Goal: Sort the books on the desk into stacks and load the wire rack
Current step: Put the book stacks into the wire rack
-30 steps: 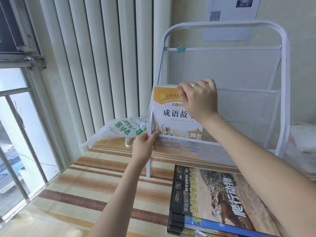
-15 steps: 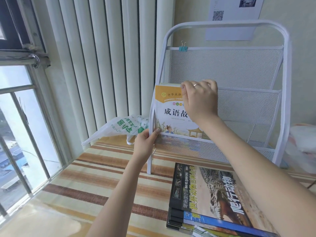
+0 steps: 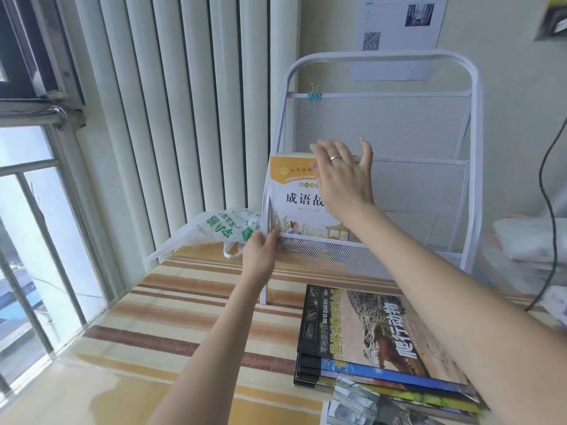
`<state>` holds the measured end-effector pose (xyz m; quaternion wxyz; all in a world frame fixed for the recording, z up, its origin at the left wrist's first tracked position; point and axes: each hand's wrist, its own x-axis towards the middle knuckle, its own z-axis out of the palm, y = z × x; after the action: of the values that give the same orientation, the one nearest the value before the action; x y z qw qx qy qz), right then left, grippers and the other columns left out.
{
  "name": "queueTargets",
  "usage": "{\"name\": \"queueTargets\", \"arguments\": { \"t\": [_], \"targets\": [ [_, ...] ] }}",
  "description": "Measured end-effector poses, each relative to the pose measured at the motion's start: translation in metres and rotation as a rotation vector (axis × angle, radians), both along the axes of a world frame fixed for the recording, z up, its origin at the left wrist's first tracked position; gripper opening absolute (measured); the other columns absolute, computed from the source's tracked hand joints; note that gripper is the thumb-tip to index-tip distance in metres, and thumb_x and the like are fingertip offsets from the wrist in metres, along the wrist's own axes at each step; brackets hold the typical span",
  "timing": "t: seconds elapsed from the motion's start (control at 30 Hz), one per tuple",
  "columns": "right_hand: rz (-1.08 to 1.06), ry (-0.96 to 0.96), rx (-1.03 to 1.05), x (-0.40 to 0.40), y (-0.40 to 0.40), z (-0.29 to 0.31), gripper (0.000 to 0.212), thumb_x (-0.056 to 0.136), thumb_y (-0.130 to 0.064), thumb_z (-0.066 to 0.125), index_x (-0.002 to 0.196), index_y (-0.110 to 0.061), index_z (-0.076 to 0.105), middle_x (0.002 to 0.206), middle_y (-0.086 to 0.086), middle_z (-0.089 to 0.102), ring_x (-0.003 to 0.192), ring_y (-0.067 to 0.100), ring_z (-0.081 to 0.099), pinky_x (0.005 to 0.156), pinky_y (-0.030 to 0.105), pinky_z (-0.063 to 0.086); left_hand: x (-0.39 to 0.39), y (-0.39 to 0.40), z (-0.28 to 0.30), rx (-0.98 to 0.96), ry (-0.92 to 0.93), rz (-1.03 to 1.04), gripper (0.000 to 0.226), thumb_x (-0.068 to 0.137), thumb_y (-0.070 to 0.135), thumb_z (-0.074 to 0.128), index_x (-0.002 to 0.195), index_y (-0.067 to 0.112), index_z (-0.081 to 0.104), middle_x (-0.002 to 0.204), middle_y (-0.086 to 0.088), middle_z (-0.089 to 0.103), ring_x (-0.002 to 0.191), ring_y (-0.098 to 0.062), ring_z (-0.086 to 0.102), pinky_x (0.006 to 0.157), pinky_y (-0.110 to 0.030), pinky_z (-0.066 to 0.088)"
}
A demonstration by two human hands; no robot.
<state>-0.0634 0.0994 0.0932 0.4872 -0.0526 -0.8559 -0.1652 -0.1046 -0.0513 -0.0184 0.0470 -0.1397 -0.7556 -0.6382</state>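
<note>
A white wire rack (image 3: 423, 130) stands at the back of the striped desk (image 3: 171, 317). Several thin books with an orange-and-white cover (image 3: 294, 197) stand upright at the left end of its lower mesh pocket. My right hand (image 3: 343, 179) hovers in front of their top edge, fingers spread and lifted off the cover. My left hand (image 3: 260, 250) grips the rack's left front post at the pocket's lower corner. A stack of large books (image 3: 368, 335) with a reptile cover lies flat on the desk near me.
A white plastic bag (image 3: 214, 231) with green print lies left of the rack against the vertical blinds (image 3: 171, 102). A window (image 3: 33, 228) is at the left. Folded cloth (image 3: 530, 243) and a black cable (image 3: 549, 191) sit to the right.
My right hand has let go of the books' top edge and opened, fingers now spread. The view has tilted down a little. My left hand stays on the rack's post.
</note>
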Motion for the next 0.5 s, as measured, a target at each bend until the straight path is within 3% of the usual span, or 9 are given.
{"name": "queueTargets", "arguments": {
  "t": [0.03, 0.07, 0.1, 0.13, 0.2, 0.33, 0.4, 0.43, 0.5],
  "targets": [
    [-0.030, -0.039, 0.002, 0.004, -0.001, -0.005, 0.046, 0.098, -0.030, 0.024, 0.133, -0.013, 0.048, 0.135, 0.004, 0.054, 0.126, 0.025, 0.048, 0.106, 0.052, 0.010, 0.005, 0.002, -0.001, -0.070, 0.067, 0.029, 0.021, 0.099, 0.028, 0.048, 0.100, 0.007, 0.048, 0.081, -0.002, 0.052, 0.073, -0.016, 0.050, 0.062, -0.020, 0.040],
    [-0.057, -0.105, -0.021, 0.009, -0.001, -0.007, 0.047, 0.099, -0.032, 0.024, 0.139, -0.014, 0.040, 0.142, 0.003, 0.048, 0.132, 0.024, 0.041, 0.108, 0.052, 0.009, 0.010, 0.004, -0.003, -0.154, 0.152, 0.047, 0.034, 0.100, 0.027, 0.047, 0.126, 0.005, 0.043, 0.110, -0.007, 0.058, 0.102, -0.020, 0.055, 0.083, -0.024, 0.045],
    [-0.073, -0.184, -0.064, 0.014, -0.002, -0.006, 0.048, 0.100, -0.033, 0.025, 0.143, -0.015, 0.034, 0.145, 0.003, 0.043, 0.134, 0.023, 0.036, 0.109, 0.052, 0.010, 0.015, 0.006, -0.004, -0.247, 0.237, 0.049, 0.055, 0.100, 0.027, 0.045, 0.146, 0.005, 0.024, 0.143, -0.011, 0.042, 0.133, -0.024, 0.038, 0.107, -0.032, 0.034],
    [-0.071, -0.253, -0.100, 0.016, -0.002, -0.002, 0.048, 0.101, -0.034, 0.026, 0.145, -0.016, 0.029, 0.147, 0.002, 0.039, 0.135, 0.022, 0.033, 0.110, 0.052, 0.011, 0.021, 0.009, -0.004, -0.305, 0.322, 0.051, 0.068, 0.100, 0.027, 0.045, 0.152, 0.006, 0.006, 0.158, -0.014, 0.015, 0.146, -0.026, 0.013, 0.118, -0.038, 0.017],
    [-0.048, -0.314, -0.118, 0.022, -0.004, 0.007, 0.048, 0.101, -0.034, 0.028, 0.147, -0.019, 0.024, 0.149, 0.000, 0.036, 0.137, 0.020, 0.029, 0.113, 0.055, 0.004, 0.032, 0.013, 0.002, -0.374, 0.461, 0.057, 0.077, 0.100, 0.025, 0.046, 0.151, 0.007, -0.008, 0.159, -0.019, -0.009, 0.147, -0.032, -0.009, 0.119, -0.042, 0.001],
    [0.055, -0.166, -0.293, 0.056, -0.007, -0.009, 0.056, 0.096, -0.016, 0.038, 0.149, -0.023, 0.024, 0.154, -0.005, 0.028, 0.144, 0.014, 0.018, 0.114, 0.052, -0.002, 0.051, 0.012, 0.012, -0.549, 0.531, 0.039, 0.073, 0.096, 0.019, 0.048, 0.153, 0.010, 0.004, 0.159, -0.020, -0.011, 0.147, -0.037, -0.009, 0.120, -0.047, 0.007],
    [0.133, -0.066, -0.488, 0.092, -0.007, -0.036, 0.061, 0.088, -0.006, 0.043, 0.147, -0.021, 0.030, 0.154, -0.004, 0.028, 0.143, 0.013, 0.020, 0.114, 0.050, 0.007, 0.075, 0.003, 0.009, -0.560, 0.588, -0.029, 0.056, 0.095, 0.017, 0.050, 0.147, 0.011, 0.031, 0.159, -0.018, 0.007, 0.147, -0.035, 0.008, 0.118, -0.046, 0.017],
    [0.166, -0.058, -0.564, 0.112, -0.006, -0.051, 0.061, 0.087, -0.004, 0.044, 0.145, -0.020, 0.033, 0.153, -0.002, 0.031, 0.142, 0.015, 0.025, 0.113, 0.049, 0.013, 0.089, -0.003, 0.007, -0.530, 0.619, -0.106, 0.042, 0.094, 0.016, 0.051, 0.136, 0.012, 0.047, 0.154, -0.015, 0.026, 0.142, -0.032, 0.025, 0.116, -0.045, 0.025],
    [0.244, -0.126, -0.721, 0.155, -0.007, -0.080, 0.051, 0.090, -0.003, 0.046, 0.138, -0.019, 0.038, 0.145, 0.000, 0.042, 0.132, 0.018, 0.040, 0.108, 0.044, 0.031, 0.121, -0.017, -0.004, -0.476, 0.617, -0.347, 0.021, 0.094, 0.013, 0.053, 0.111, 0.012, 0.066, 0.123, -0.006, 0.062, 0.114, -0.019, 0.056, 0.100, -0.038, 0.045]
  ]
}}
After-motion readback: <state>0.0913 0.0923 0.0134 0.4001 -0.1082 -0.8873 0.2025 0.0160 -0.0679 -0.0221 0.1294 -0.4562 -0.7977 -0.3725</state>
